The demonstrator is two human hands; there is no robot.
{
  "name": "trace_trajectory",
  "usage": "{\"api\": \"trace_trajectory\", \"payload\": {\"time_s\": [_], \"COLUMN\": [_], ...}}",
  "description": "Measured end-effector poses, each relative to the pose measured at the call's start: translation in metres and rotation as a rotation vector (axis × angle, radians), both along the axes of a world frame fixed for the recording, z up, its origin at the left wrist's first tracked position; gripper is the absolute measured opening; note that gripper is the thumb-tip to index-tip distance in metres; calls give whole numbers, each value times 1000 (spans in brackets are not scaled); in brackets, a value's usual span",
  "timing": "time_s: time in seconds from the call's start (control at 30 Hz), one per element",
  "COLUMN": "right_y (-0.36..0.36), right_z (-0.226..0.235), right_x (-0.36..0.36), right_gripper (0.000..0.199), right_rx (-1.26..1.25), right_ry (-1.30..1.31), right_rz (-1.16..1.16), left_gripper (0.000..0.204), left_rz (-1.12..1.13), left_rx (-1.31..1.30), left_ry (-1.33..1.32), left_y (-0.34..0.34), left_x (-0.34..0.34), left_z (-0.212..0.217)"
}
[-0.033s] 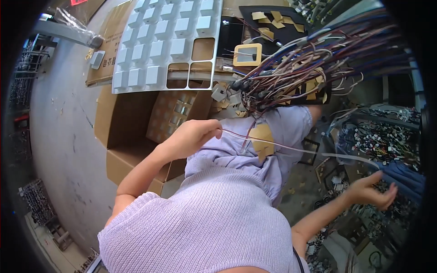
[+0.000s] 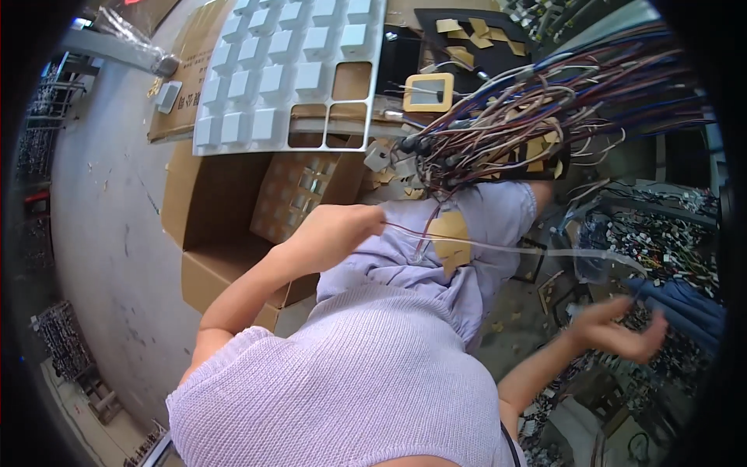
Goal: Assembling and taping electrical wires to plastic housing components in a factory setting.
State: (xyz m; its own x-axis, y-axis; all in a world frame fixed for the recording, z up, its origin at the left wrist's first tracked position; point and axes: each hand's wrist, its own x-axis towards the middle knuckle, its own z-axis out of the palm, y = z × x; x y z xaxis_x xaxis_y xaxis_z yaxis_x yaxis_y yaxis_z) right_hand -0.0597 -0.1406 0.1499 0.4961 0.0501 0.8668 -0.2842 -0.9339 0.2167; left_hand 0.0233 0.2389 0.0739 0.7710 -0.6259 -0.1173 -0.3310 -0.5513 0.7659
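My left hand (image 2: 334,233), fingers closed together, pinches one end of a thin red-and-white wire pair (image 2: 408,230) above my lap. From there the strand stretches right across my thighs, and a pale, translucent length of it (image 2: 576,253) reaches toward my right hand (image 2: 622,333). That hand is out at the right, blurred, fingers apart, just below the strand's far end; nothing shows in it. Under the wires, a tan paper piece (image 2: 450,233) lies on my lap. A thick bundle of wires (image 2: 506,117) with dark ends lies beyond my knees.
A white tray (image 2: 375,97) of square white blocks rests on cardboard, above an open cardboard box (image 2: 206,268). Right of it sits a yellow-framed square part (image 2: 428,92) with wires. Heaps of connectors (image 2: 661,241) and a blue cloth (image 2: 677,307) lie far right.
My right hand has moved a little left and down, and more of the strand beside it looks pale and translucent. My left hand keeps its pinch, almost still.
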Motion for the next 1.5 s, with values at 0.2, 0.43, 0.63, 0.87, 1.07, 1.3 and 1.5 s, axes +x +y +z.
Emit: {"api": "trace_trajectory", "payload": {"time_s": [0.2, 0.43, 0.63, 0.87, 1.07, 1.3, 1.5], "right_y": [190, 280, 293, 290, 227, 176, 87], "right_z": [-71, -102, -124, -95, -35, -51, -35], "right_x": [85, 240, 275, 234, 165, 83, 19], "right_gripper": [26, 52, 69, 62, 57, 51, 36], "right_rx": [1046, 871, 701, 1054, 2210, 1757, 1511], "right_ry": [1401, 990, 986, 377, 730, 792, 612], "right_rz": [1141, 867, 977, 1203, 1184, 986, 733], "left_gripper": [18, 29, 28, 35, 49, 44, 37], "left_rz": [-306, 355, 358, 263, 358, 257, 65], "left_rx": [-54, -160, 216, 161, -238, -566, -561], "left_ry": [-5, -669, -716, -704, -902, -381, 240], "left_y": [9, 117, 112, 112, 31, -73, -122], "left_x": [43, 210, 229, 221, 126, 32, 10], "left_z": [70, -22, -63, -58, -5, 23, 35]}}
